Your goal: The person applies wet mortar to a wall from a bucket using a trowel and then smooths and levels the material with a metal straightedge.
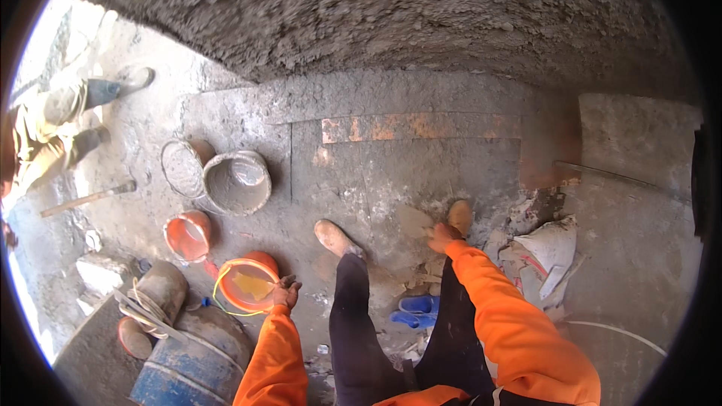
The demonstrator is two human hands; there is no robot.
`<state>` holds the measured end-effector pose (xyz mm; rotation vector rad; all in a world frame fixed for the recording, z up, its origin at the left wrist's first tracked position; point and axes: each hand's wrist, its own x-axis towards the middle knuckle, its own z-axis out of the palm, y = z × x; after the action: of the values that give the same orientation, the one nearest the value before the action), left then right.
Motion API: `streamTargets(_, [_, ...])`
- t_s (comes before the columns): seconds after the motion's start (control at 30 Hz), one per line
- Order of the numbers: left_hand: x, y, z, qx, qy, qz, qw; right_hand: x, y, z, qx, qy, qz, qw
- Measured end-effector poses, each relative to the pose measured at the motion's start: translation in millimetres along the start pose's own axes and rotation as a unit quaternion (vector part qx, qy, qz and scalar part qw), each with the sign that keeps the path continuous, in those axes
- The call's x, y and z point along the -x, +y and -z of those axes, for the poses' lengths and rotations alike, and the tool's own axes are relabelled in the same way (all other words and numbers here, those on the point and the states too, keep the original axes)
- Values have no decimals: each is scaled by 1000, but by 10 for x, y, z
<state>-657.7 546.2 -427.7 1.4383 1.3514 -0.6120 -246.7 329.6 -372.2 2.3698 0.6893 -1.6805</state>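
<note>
My right hand (444, 237) is closed round the handle of a trowel (414, 221). Its blade is grey with mortar and points left, above the floor by my right boot (459, 217). At the right rim of an orange bucket (253, 262) is my left hand (286, 292), its fingers curled against the edge. Murky yellowish water (248, 286) lies in that bucket, and a yellow cord (218, 293) loops round its left side. Ahead of me rises a rough mortar-covered wall (451, 15).
Two mortar-caked buckets (238, 183) and a smaller orange bucket (187, 236) stand left. A blue drum (180, 368) is lower left. Blue sandals (416, 311) lie between my legs, a torn sack (549, 252) at right. Another person's legs (68, 128) show far left, near a wooden-handled tool (90, 198).
</note>
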Motion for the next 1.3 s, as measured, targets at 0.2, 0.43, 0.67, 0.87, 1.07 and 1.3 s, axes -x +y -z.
streamTargets(0.2, [-94,848,13,231,146,-107,956,-603,448,-238,-249,3,-56,967])
streamTargets(0.43, [112,1939,-1277,550,92,-58,828,-2063,-1605,-293,-355,173,340,854])
streamTargets(0.67, [-238,1703,-1429,605,80,84,788,-3372,-3060,-146,-400,80,353,842])
streamTargets(0.87, [-251,1740,-1003,699,111,97,699,-3457,-2578,-505,-499,98,280,814])
streamTargets(1.07, [-348,1495,-1256,706,104,123,690,-2747,-1464,-614,-349,199,312,861])
streamTargets(1.3, [-327,1560,-1459,683,88,109,717,-3341,-2102,1194,237,453,396,763])
